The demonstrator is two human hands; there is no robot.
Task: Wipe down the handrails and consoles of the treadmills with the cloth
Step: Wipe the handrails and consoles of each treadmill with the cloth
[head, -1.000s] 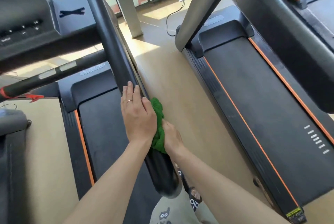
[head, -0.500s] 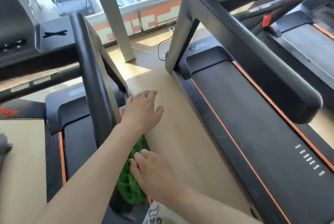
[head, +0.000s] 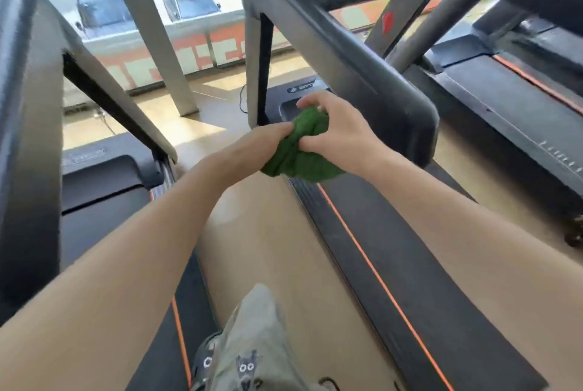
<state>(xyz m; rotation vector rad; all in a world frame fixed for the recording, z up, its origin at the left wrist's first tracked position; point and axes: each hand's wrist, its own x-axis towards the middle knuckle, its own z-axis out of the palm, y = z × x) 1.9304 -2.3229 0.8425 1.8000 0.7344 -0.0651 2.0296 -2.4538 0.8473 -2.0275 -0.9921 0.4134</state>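
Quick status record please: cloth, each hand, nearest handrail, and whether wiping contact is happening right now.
cloth: green cloth, bunched, held in the air between both hands
left hand: left hand grips the cloth's left side
right hand: right hand pinches its top and right side
nearest handrail: dark handrail of the right-hand treadmill, just beyond the hands
wiping contact: none; cloth is off every rail
floor: tan floor between the treadmills

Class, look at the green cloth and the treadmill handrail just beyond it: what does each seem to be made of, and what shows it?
Green cloth: soft, fuzzy fabric, perhaps microfibre or terry; it bunches and folds between both hands. Handrail: dark, matte, smooth, with rounded moulded corners and a dull sheen; probably plastic or a rubbery coating, though the core cannot be told.
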